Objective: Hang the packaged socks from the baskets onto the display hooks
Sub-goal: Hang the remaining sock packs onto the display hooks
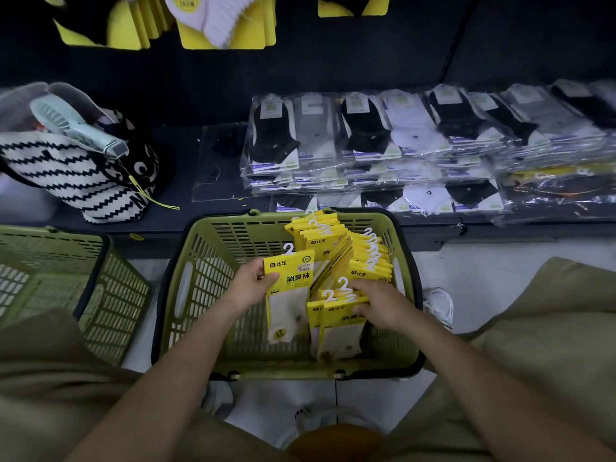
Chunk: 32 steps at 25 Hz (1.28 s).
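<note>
A green basket [206, 295] in front of me holds several yellow-carded sock packs [336, 241] with white plastic hooks. My left hand [250, 285] grips one pack [290, 281] by the left edge of its yellow card, held upright over the basket. My right hand [380, 305] lies on a small stack of packs [336, 331] at the basket's right, fingers curled over their card tops beside the white hooks. At the top of the view, yellow-carded socks [226, 25] hang on the dark display wall.
A second green basket [66, 278] stands at the left. On the dark shelf sit a zigzag-patterned bag [76, 181] with a small fan [73, 128] and stacks of bagged socks [400, 145]. My knees frame the basket on both sides.
</note>
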Available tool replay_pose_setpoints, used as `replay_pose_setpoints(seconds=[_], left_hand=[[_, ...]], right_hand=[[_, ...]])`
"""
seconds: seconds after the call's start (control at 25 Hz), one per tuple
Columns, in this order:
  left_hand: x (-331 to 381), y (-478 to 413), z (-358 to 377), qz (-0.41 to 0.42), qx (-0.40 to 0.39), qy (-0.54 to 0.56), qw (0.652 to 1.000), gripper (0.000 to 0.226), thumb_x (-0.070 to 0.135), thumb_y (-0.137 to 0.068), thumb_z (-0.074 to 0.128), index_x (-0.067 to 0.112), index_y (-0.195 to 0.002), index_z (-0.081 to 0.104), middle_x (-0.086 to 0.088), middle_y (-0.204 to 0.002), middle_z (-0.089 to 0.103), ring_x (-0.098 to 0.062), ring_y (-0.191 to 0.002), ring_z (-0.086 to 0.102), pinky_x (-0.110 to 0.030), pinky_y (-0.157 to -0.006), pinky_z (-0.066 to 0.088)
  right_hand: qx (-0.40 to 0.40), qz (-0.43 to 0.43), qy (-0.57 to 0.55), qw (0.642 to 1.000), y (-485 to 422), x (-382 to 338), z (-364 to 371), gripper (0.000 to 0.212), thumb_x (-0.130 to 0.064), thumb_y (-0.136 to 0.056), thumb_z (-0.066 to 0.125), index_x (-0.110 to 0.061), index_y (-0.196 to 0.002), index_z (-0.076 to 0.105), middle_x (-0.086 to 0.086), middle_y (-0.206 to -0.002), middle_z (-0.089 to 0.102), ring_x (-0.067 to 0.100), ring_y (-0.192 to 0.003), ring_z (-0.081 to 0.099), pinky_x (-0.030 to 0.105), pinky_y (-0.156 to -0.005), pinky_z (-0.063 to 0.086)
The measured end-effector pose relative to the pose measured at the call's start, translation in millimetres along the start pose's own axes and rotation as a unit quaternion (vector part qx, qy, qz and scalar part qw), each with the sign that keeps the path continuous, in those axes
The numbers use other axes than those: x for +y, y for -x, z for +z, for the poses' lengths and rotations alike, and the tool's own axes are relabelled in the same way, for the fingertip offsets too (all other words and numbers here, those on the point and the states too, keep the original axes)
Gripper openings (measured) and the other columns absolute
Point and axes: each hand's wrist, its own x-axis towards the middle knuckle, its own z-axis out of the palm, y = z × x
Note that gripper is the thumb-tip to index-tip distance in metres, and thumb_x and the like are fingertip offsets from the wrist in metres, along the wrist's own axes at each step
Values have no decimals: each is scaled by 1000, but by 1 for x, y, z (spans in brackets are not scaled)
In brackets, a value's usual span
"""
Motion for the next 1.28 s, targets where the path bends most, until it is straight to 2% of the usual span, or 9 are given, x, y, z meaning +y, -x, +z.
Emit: replay_pose_setpoints(seconds=[0.12,0.28,0.44,0.68,0.8,1.0,1.08,1.2,1.28], left_hand=[[0,3,7,18,-27,-40,999,28,3,-92,52,1,-120,54,-19,-116,61,-23,-102,57,-32,-88,46],[-5,10,19,29,-146,-64,987,38,-7,-89,51,-1,-127,50,-16,-124,57,-16,-110,52,-14,-89,41],[-28,10,20,-10,-240,-173,955,64,7,-88,59,14,-143,27,-9,-136,48,-20,-123,48,-26,-105,37],[-50,8,21,-43,-192,-234,952,77,16,-82,66,20,-141,18,-7,-127,51,-22,-115,51,-28,-96,43],[-59,12,28,-73,-177,-121,974,82,18,-71,80,23,-134,28,5,-121,49,-11,-111,47,-21,-93,39],[-50,12,37,-95,-107,110,984,53,7,-77,74,19,-119,45,6,-107,63,-1,-89,58,-6,-66,46],[-49,14,31,-101,-104,168,975,54,3,-77,72,15,-124,48,7,-103,65,-5,-92,60,-12,-73,48],[-55,26,38,-100,-114,90,984,61,3,-81,68,11,-133,38,-5,-121,60,-10,-104,54,-16,-84,44],[-54,30,46,-95,-103,75,987,62,3,-85,64,8,-137,30,-10,-130,54,-10,-107,49,-13,-84,40]], right_hand=[[43,-53,-14,998,3,-15,3,44,-29,-87,64,-28,-128,49,0,-129,56,23,-115,52,32,-90,45],[81,-65,-60,993,1,-32,12,46,-24,-83,68,-27,-123,46,-1,-121,57,19,-110,55,27,-84,42],[43,15,-159,986,-4,-39,31,82,-19,-73,78,-22,-138,29,3,-124,50,20,-112,53,28,-87,41],[-8,35,-105,994,-15,-39,38,56,-32,-84,66,-22,-132,39,5,-130,43,25,-116,48,35,-95,42],[-17,30,-165,986,-17,-43,42,56,-24,-85,67,-18,-132,36,2,-118,49,20,-111,49,27,-86,39],[33,65,-348,935,-17,-47,50,63,-14,-79,73,-17,-130,36,2,-120,50,12,-103,48,17,-75,40],[27,66,-370,926,-18,-48,55,67,-15,-81,71,-19,-136,32,1,-124,49,14,-110,48,19,-80,43],[-29,44,-293,955,-19,-47,69,65,-16,-86,65,-12,-140,29,6,-132,50,20,-121,48,32,-97,43],[-23,38,-300,953,-20,-49,72,61,-14,-86,65,-9,-137,32,9,-131,53,19,-120,50,29,-98,41]])
